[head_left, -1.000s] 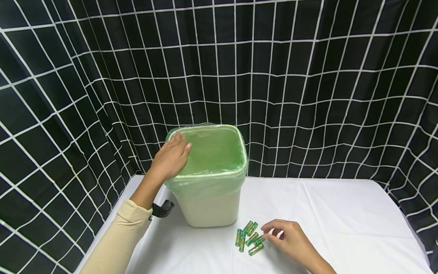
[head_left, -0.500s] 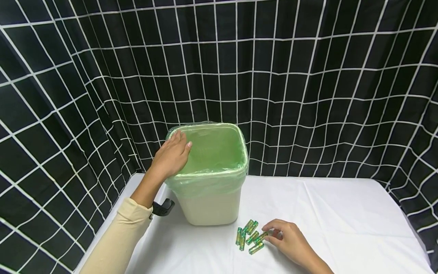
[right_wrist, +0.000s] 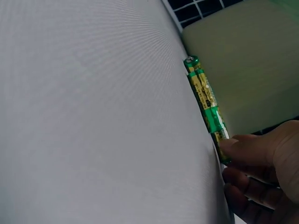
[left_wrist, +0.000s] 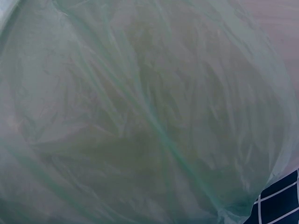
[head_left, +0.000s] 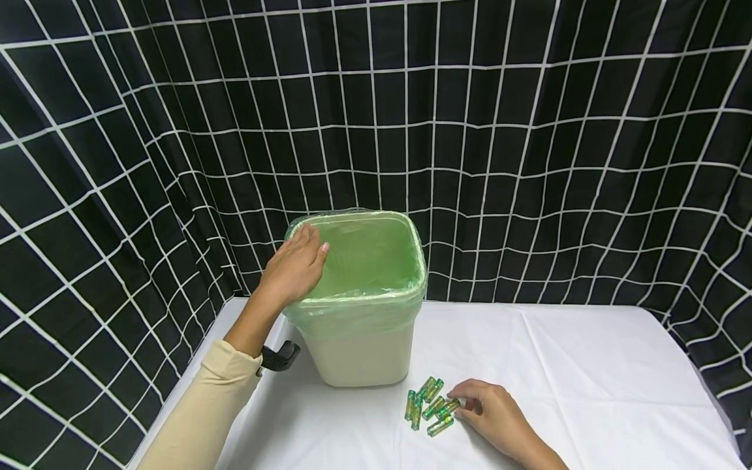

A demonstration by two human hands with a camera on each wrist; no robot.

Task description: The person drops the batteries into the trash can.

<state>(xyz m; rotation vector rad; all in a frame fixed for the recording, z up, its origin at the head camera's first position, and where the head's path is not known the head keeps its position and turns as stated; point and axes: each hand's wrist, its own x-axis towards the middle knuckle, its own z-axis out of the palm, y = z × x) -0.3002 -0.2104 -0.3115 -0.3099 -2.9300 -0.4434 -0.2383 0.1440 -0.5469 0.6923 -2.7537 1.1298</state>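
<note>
A cream bin (head_left: 364,359) stands on the table, lined with a thin green bag (head_left: 376,254) folded over its rim. On the bin's left rim rests my left hand (head_left: 296,266), fingers stretched out over the bag. Wrinkled bag film (left_wrist: 154,116) fills the left wrist view. Several green and gold batteries (head_left: 416,414) lie loosely grouped right of the bin's base. At the group's right side, my right hand (head_left: 493,411) has thumb and index finger around the end of one battery (head_left: 449,408). In the right wrist view the thumb (right_wrist: 243,148) overlaps the near battery end.
A white cloth covers the table (head_left: 558,365). Black curtains with white grid lines (head_left: 499,150) hang behind and at both sides. A dark band (head_left: 281,357) sits at the left wrist, below a cream sleeve (head_left: 205,398).
My right hand has shifted slightly at the battery, and its fingertips now sit at the right end. The left hand stays on the rim. The view has tipped very slightly.
</note>
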